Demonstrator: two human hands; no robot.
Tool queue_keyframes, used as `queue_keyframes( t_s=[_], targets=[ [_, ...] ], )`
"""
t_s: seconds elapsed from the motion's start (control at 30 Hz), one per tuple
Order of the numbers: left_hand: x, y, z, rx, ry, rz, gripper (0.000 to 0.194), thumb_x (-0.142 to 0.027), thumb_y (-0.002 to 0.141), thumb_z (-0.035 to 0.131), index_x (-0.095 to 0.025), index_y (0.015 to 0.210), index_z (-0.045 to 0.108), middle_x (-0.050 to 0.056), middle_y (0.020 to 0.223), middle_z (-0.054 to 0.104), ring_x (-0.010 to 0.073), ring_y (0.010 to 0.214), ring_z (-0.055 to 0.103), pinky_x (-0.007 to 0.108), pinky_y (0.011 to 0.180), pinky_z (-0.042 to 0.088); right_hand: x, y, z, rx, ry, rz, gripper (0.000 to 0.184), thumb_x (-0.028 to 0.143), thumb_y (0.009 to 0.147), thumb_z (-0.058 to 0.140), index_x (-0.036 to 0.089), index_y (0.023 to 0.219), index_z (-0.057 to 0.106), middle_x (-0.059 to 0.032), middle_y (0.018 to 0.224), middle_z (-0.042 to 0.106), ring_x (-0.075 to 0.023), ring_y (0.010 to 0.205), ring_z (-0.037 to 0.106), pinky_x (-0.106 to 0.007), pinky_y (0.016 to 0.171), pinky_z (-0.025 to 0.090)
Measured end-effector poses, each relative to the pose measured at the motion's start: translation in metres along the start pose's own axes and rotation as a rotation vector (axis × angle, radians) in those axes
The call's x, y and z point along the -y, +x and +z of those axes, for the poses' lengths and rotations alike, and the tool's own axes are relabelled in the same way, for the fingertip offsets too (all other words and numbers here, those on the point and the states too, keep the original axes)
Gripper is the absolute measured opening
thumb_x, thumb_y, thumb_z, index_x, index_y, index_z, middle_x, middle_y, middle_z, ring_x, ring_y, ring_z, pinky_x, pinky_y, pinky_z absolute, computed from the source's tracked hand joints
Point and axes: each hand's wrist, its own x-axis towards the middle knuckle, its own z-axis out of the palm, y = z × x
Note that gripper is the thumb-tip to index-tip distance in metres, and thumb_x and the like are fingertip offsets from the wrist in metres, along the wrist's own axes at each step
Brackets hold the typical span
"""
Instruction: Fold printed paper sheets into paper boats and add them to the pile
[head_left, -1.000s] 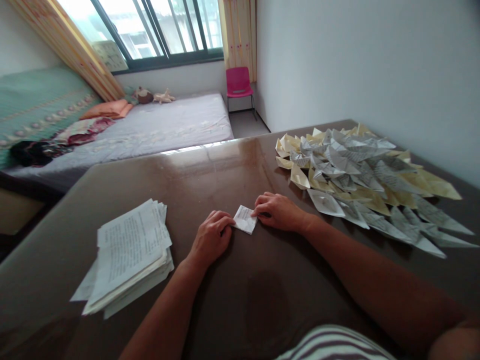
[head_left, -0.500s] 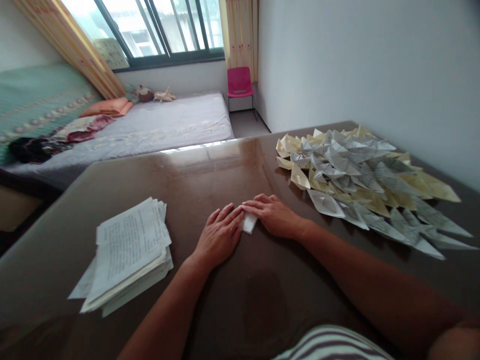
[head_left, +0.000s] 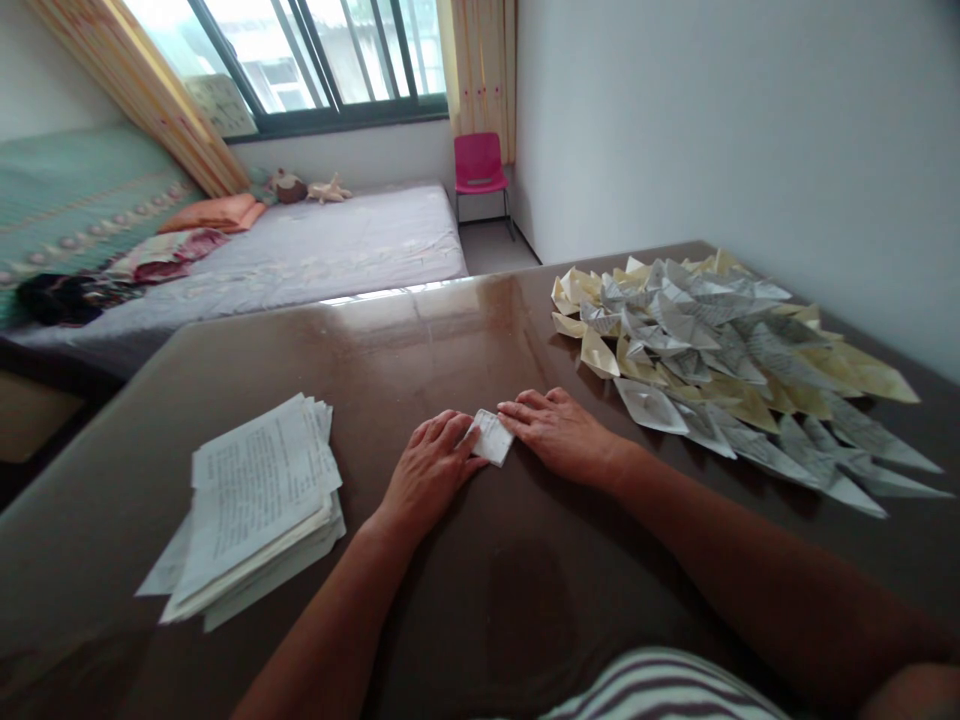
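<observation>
A small square of folded white paper [head_left: 492, 440] lies on the brown table between my two hands, with faint print on it. My left hand [head_left: 435, 462] holds its left corner, index fingertip on top and thumb along the lower left edge. From the other side, the bent fingers of my right hand [head_left: 551, 428] grip the upper right edge. Off to the right spreads a crowd of folded paper boats [head_left: 697, 335], some white with print and some yellow. A stack of printed sheets [head_left: 259, 500] rests on the left, its edges uneven.
The glossy brown table [head_left: 420, 350] reaches out toward a bed [head_left: 360, 235] with a pale sheet. Behind it stand a pink chair [head_left: 480, 165] and a window [head_left: 337, 60]. A white wall [head_left: 712, 130] runs along the right side.
My hands have drawn apart slightly, the left one leftward and the right one rightward. More of the folded paper's top face shows between them.
</observation>
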Motion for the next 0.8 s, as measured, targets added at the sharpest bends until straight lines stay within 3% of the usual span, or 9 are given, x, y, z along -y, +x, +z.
queue_keyframes(
  t_s=[0.13, 0.3, 0.4, 0.6, 0.8],
  targets=[
    [0.002, 0.001, -0.001, -0.012, -0.023, 0.07, 0.03, -0.036, 0.092, 0.052, -0.025, 0.118, 0.06, 0.007, 0.11, 0.064, 0.0232, 0.11, 0.053, 0.037, 0.091, 0.046, -0.001, 0.003, -0.005, 0.002, 0.083, -0.006, 0.034, 0.02, 0.087, 0.055, 0.022, 0.12, 0.06, -0.0099, 0.125, 0.061, -0.0258, 0.114, 0.048, -0.04, 0.087, 0.036],
    [0.004, 0.0, -0.001, -0.029, -0.047, 0.069, 0.026, -0.028, 0.095, 0.046, -0.024, 0.116, 0.061, 0.006, 0.107, 0.065, 0.0193, 0.099, 0.057, 0.033, 0.086, 0.047, -0.005, 0.007, -0.007, -0.026, 0.186, -0.046, 0.038, 0.03, 0.081, 0.064, 0.023, 0.119, 0.061, -0.0084, 0.118, 0.062, -0.0244, 0.111, 0.049, -0.039, 0.089, 0.038],
    [0.004, 0.0, -0.001, -0.037, -0.101, 0.057, 0.024, -0.026, 0.094, 0.047, -0.024, 0.111, 0.064, 0.005, 0.104, 0.066, 0.0181, 0.097, 0.057, 0.032, 0.085, 0.048, -0.012, 0.009, 0.0, -0.061, 0.245, -0.069, 0.028, 0.026, 0.081, 0.065, 0.024, 0.109, 0.066, -0.0068, 0.111, 0.064, -0.0212, 0.106, 0.052, -0.037, 0.09, 0.04],
    [0.004, 0.001, 0.0, -0.04, -0.216, -0.089, 0.021, -0.03, 0.093, 0.049, -0.024, 0.099, 0.068, 0.004, 0.1, 0.066, 0.0186, 0.095, 0.055, 0.032, 0.083, 0.049, -0.029, 0.011, 0.016, -0.109, 0.435, -0.091, 0.017, 0.027, 0.09, 0.056, 0.024, 0.096, 0.071, -0.0042, 0.097, 0.068, -0.0156, 0.091, 0.056, -0.029, 0.083, 0.044],
    [0.008, 0.003, 0.003, -0.036, -0.326, -0.224, 0.019, -0.034, 0.091, 0.052, -0.026, 0.1, 0.066, 0.001, 0.098, 0.068, 0.0187, 0.095, 0.057, 0.032, 0.083, 0.048, -0.024, 0.015, 0.024, -0.145, 0.465, 0.068, 0.017, 0.025, 0.091, 0.054, 0.021, 0.091, 0.07, -0.0034, 0.091, 0.068, -0.0151, 0.087, 0.057, -0.027, 0.081, 0.043]
  ],
)
